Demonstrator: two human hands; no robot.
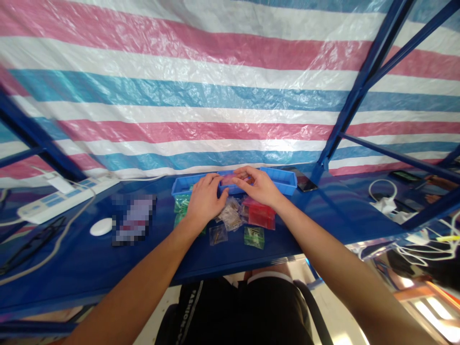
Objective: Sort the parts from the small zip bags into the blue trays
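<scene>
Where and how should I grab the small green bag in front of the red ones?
Probably pinch its near edge between thumb and fingertip, coming from the table's front side. The small green bag lies low and fairly flat on the blue table, its near edge facing the person, while the red bags crowd its far side.

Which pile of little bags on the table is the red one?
The red pile on the near side of the right hand, just right of the clear bags. Its colour sets it apart from those and the green bags.
</scene>
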